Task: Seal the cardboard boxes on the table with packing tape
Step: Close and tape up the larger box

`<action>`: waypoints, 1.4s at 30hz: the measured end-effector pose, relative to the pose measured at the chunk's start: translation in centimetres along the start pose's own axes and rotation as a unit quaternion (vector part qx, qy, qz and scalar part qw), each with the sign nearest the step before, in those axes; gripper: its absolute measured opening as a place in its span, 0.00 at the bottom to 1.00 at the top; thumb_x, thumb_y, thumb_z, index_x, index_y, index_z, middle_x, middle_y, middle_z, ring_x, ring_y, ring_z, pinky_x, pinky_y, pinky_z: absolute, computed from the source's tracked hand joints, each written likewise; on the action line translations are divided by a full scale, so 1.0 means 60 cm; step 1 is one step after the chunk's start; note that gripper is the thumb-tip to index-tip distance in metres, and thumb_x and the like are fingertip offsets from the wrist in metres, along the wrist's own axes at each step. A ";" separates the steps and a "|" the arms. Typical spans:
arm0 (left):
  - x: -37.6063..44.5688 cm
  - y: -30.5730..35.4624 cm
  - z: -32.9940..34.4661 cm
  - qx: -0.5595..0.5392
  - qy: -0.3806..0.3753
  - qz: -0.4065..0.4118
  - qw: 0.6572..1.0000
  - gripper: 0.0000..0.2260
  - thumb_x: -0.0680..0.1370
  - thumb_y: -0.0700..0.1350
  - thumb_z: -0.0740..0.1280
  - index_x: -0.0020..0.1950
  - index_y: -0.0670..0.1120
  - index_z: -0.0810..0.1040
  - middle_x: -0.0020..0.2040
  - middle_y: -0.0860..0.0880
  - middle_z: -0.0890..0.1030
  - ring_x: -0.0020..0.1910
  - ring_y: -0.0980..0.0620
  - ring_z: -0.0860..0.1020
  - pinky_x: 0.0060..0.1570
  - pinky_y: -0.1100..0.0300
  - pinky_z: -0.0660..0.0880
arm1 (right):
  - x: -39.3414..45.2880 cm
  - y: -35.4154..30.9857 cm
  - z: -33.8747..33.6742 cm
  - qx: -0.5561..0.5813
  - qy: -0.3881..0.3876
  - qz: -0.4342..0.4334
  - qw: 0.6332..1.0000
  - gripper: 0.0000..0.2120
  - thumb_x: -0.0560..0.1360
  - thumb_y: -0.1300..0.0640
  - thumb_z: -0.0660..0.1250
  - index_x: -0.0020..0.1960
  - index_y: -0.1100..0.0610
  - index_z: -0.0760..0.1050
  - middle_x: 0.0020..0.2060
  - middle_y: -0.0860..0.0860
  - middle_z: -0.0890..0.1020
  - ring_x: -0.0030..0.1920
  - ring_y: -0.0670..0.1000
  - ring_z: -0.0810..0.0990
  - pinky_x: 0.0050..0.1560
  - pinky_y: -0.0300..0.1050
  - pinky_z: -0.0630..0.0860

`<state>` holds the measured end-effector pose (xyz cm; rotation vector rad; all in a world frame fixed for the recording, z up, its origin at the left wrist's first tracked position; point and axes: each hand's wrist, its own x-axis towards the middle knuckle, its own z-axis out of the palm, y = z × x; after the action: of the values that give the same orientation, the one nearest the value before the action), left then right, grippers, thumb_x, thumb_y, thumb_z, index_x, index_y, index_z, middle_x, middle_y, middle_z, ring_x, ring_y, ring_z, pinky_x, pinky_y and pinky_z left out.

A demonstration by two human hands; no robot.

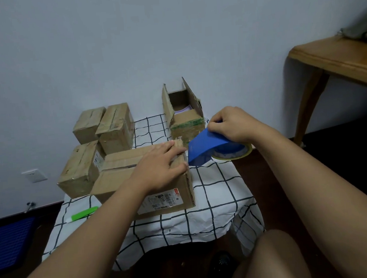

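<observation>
Bare knee (275, 256) and two forearms fill the bottom of the view, reaching out over a small table (217, 219) draped in a white cloth with a black grid pattern. On the cloth's near left lies a green and white cutter (83, 213). Just beyond it sits the large cardboard box (142, 186), brown and scuffed, its top flaps folded down and meeting along a seam, a white shipping label with barcodes stuck on its near face. Resting on the box's top right corner is the left hand (158, 165), fingers straight and pressing flat over the edge, thumb down the side. To the right, the right hand (232, 124) curls its fingers round a blue tape dispenser (205, 147), whose broad blue blade points down toward the box's right side; the roll of packing tape (234, 152) sits beneath the hand with a yellowish rim, just above the table edge. Behind it stands an open box (185, 116) with flaps upright, greenish tape on its front and something pale inside. On the far left three closed boxes (103, 132) cluster together, worn with old tape. Past the table rises a plain pale wall with a white socket (34, 175) low on the left, a dark floor, and a wooden table (336, 61) at right.
</observation>
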<state>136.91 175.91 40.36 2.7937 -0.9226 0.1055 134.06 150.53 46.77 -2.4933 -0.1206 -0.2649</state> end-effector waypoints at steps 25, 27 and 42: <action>0.001 0.014 -0.013 0.092 0.001 0.117 0.989 0.25 0.80 0.60 0.45 0.72 0.57 0.71 0.73 0.61 0.69 0.72 0.52 0.62 0.71 0.52 0.59 | -0.041 0.025 0.094 0.114 0.240 0.116 0.957 0.12 0.71 0.47 0.57 0.39 0.48 0.79 0.39 0.49 0.82 0.43 0.53 0.78 0.37 0.44 0.69; 0.004 0.013 -0.015 0.087 0.001 0.138 0.987 0.24 0.81 0.58 0.46 0.68 0.57 0.75 0.69 0.60 0.73 0.68 0.53 0.65 0.68 0.52 0.62 | -0.039 0.026 0.095 0.135 0.252 0.121 0.951 0.11 0.73 0.48 0.59 0.36 0.48 0.77 0.36 0.48 0.81 0.41 0.51 0.77 0.35 0.45 0.69; 0.016 0.007 -0.004 0.097 0.011 0.164 0.982 0.16 0.79 0.58 0.51 0.47 0.54 0.76 0.49 0.59 0.77 0.58 0.52 0.64 0.54 0.57 0.65 | -0.031 0.044 0.102 0.226 0.298 0.143 0.916 0.15 0.76 0.52 0.62 0.31 0.50 0.76 0.30 0.43 0.77 0.33 0.41 0.72 0.31 0.40 0.66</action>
<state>137.41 175.09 40.76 2.7752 -1.4326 0.2889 133.63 152.02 40.01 -1.8458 0.3909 -0.7629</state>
